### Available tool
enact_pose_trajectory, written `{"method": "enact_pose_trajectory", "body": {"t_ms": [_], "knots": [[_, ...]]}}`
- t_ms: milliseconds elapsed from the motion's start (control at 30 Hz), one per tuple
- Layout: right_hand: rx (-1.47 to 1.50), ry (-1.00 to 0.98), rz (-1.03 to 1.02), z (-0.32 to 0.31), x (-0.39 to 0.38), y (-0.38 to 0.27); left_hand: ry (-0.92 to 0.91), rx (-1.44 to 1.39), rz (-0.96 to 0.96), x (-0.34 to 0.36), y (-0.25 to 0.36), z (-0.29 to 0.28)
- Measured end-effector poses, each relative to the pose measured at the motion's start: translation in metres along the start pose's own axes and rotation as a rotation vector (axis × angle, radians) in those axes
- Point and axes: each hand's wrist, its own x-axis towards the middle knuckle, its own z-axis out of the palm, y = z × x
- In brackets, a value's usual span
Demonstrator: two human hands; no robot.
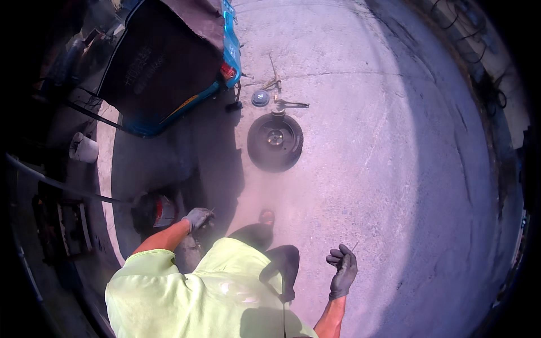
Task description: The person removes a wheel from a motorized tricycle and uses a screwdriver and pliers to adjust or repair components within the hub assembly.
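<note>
My left hand [199, 218], in a grey glove, is beside a dark round object with a red band [165, 211] on the shaded ground. Its fingers look curled; whatever they hold, if anything, is hidden. To the right, over the sunlit concrete, my right hand [344, 269] wears a dark glove. Its fingers are bent around a thin stick-like piece [355, 246] that pokes out past them. A small wheel with a black tyre [257, 152] lies flat on the ground ahead, touched by neither hand.
Beyond the wheel lie a wrench [294, 104], a blue-grey round disc [260, 98] and a thin metal tool [274, 83]. A blue vehicle [230, 45] with a dark cover stands at the far left. Near it are a white bucket [84, 147] and a long pole or hose [62, 185].
</note>
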Motion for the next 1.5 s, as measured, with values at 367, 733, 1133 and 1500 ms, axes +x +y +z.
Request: {"method": "enact_pose_trajectory", "body": {"t_ms": [367,733,1133,1500], "knots": [[-0.073,0.106,0.16,-0.098,0.249,-0.063,0.137,-0.507,-0.265,0.229,0.271,0.006],[-0.208,-0.404,-0.071,0.003,0.669,-0.296,0.332,-0.839,-0.671,0.29,0.326,0.059],[-0.415,-0.996,-0.072,0.311,0.899,-0.411,0.45,-1.284,-0.863,0.5,0.413,0.017],[-0.697,-1.468,-0.501,0.54,1.073,-0.457,0.878,-1.652,-0.343,0.689,0.538,-0.224]]}}
